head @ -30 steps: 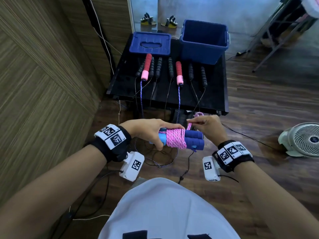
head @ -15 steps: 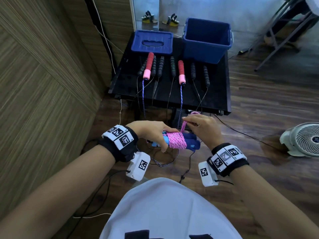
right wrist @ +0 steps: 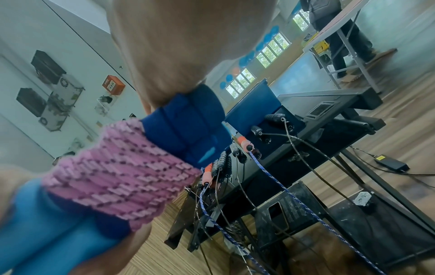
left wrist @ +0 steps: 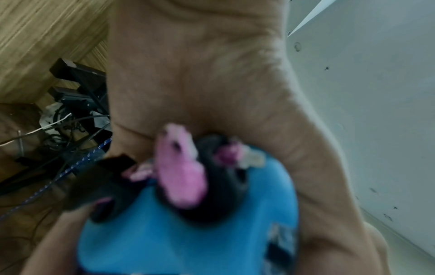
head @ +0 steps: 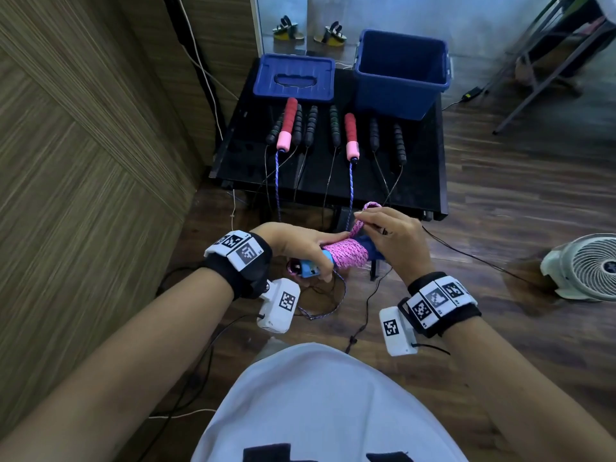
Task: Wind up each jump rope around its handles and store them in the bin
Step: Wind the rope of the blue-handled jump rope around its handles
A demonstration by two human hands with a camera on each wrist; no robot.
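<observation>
A pink jump rope (head: 346,255) is wound round its two blue handles (head: 309,269), held in front of my waist. My left hand (head: 300,243) grips the light-blue ends of the handles (left wrist: 188,232), with a pink rope end poking out beside the palm. My right hand (head: 390,235) pinches the last loop of pink rope (head: 370,205) above the dark-blue ends of the handles (right wrist: 186,126). The empty blue bin (head: 401,70) stands at the back right of the black table (head: 423,181).
On the table lie a rope with red-and-pink handles (head: 286,128) and several black-handled ropes (head: 398,143); their cords hang over the front edge to the floor. A blue lid (head: 295,78) lies left of the bin. A white fan (head: 586,265) sits on the floor at right.
The bundle has tilted, its light-blue ends now lower left. My right hand has risen a little with the rope loop, and the bundle sits closer to the table's front edge.
</observation>
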